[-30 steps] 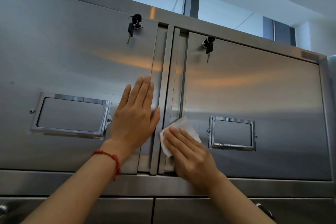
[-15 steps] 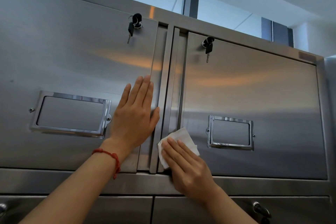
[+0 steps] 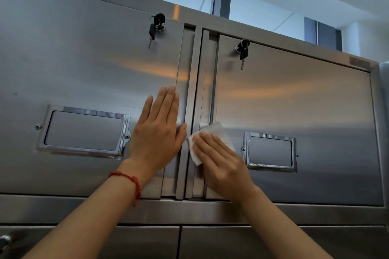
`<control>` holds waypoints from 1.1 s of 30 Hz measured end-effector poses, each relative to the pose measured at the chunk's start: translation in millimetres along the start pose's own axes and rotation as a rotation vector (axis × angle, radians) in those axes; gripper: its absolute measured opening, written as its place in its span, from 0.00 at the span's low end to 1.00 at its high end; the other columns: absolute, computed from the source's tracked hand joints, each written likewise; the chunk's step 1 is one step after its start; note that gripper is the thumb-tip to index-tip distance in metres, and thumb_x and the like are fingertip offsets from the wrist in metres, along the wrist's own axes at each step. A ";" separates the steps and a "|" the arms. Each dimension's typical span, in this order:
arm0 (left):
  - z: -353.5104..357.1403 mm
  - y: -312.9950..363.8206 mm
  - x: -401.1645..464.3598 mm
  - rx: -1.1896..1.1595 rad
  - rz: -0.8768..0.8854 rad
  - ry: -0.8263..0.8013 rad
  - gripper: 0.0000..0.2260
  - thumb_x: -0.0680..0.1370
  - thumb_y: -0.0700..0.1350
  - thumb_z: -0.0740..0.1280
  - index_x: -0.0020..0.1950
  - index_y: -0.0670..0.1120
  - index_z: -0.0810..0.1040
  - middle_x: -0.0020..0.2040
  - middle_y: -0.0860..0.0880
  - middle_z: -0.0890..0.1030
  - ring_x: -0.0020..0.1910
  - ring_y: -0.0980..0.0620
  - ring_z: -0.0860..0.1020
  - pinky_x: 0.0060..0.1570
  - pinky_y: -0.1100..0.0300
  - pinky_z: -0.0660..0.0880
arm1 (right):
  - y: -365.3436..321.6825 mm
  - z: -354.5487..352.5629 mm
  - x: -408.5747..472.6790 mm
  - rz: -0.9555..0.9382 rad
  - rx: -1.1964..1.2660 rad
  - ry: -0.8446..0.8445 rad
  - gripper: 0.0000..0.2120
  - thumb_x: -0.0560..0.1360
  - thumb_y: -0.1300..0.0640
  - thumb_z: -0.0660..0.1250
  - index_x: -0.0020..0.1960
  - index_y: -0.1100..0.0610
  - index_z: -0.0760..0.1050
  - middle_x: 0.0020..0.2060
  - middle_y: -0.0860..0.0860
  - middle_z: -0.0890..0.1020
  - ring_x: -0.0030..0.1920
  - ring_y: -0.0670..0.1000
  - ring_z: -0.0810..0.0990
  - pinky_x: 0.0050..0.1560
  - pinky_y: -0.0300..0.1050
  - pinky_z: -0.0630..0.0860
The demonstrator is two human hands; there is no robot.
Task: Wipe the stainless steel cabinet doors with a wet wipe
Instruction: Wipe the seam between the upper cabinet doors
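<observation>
Two stainless steel cabinet doors fill the view: the left door (image 3: 84, 73) and the right door (image 3: 305, 107). My left hand (image 3: 157, 132) lies flat with fingers together against the left door's right edge, holding nothing. My right hand (image 3: 221, 166) presses a white wet wipe (image 3: 219, 134) against the right door's left edge, beside the vertical handle strips (image 3: 194, 111). Part of the wipe is hidden under my fingers.
Each door has a chrome label frame, left frame (image 3: 84, 130) and right frame (image 3: 270, 151), and keys hanging from a lock, left keys (image 3: 155, 25) and right keys (image 3: 243, 50). Lower cabinet doors (image 3: 210, 242) run below. Ceiling shows above the cabinet top.
My right hand has slid the wipe back upward along the right door's left edge after dipping lower half a second ago. My left hand has stayed flat in place.
</observation>
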State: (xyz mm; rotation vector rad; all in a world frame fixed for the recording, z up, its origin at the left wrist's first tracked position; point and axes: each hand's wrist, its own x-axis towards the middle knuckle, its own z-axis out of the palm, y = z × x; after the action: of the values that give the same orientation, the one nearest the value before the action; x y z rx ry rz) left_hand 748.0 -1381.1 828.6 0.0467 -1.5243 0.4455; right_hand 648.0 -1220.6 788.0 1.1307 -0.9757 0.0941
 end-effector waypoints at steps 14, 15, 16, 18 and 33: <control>-0.7 -0.2 -0.9 -0.009 0.000 -0.014 0.30 0.82 0.55 0.41 0.73 0.35 0.62 0.74 0.37 0.61 0.74 0.41 0.58 0.71 0.45 0.56 | -38.7 -5.0 -39.6 0.024 0.085 -0.050 0.19 0.70 0.63 0.72 0.60 0.66 0.76 0.61 0.62 0.76 0.65 0.59 0.73 0.66 0.52 0.71; -0.8 -0.2 -0.9 -0.011 -0.001 -0.018 0.30 0.82 0.55 0.41 0.73 0.35 0.62 0.74 0.37 0.61 0.74 0.41 0.58 0.71 0.45 0.56 | -40.6 -5.8 -42.3 0.018 0.088 -0.063 0.21 0.69 0.63 0.73 0.60 0.65 0.76 0.61 0.61 0.76 0.66 0.58 0.73 0.67 0.52 0.70; -0.9 -0.1 -0.9 -0.011 -0.002 -0.021 0.30 0.82 0.55 0.41 0.73 0.35 0.62 0.74 0.37 0.61 0.74 0.41 0.58 0.71 0.45 0.56 | -42.7 -6.7 -45.3 0.012 0.093 -0.078 0.22 0.68 0.63 0.74 0.60 0.65 0.76 0.62 0.61 0.76 0.66 0.58 0.73 0.67 0.52 0.70; -0.6 0.0 -0.8 -0.006 -0.002 -0.020 0.29 0.82 0.54 0.42 0.73 0.35 0.62 0.74 0.37 0.61 0.74 0.41 0.58 0.71 0.45 0.56 | -46.4 -8.7 -50.6 0.000 0.105 -0.099 0.23 0.67 0.63 0.75 0.60 0.65 0.76 0.62 0.60 0.77 0.66 0.58 0.73 0.67 0.52 0.70; -0.9 0.5 -0.8 0.011 0.007 -0.002 0.28 0.80 0.52 0.49 0.73 0.35 0.62 0.74 0.37 0.61 0.74 0.41 0.59 0.71 0.45 0.55 | -17.1 -9.6 -23.1 -0.056 0.056 -0.047 0.13 0.73 0.63 0.67 0.56 0.66 0.80 0.59 0.61 0.79 0.63 0.59 0.75 0.63 0.54 0.73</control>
State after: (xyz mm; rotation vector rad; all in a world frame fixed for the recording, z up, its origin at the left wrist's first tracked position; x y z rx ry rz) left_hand 748.8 -1380.5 827.6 0.0505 -1.5248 0.4590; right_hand 648.8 -1211.9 758.9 1.2155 -0.9873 0.0509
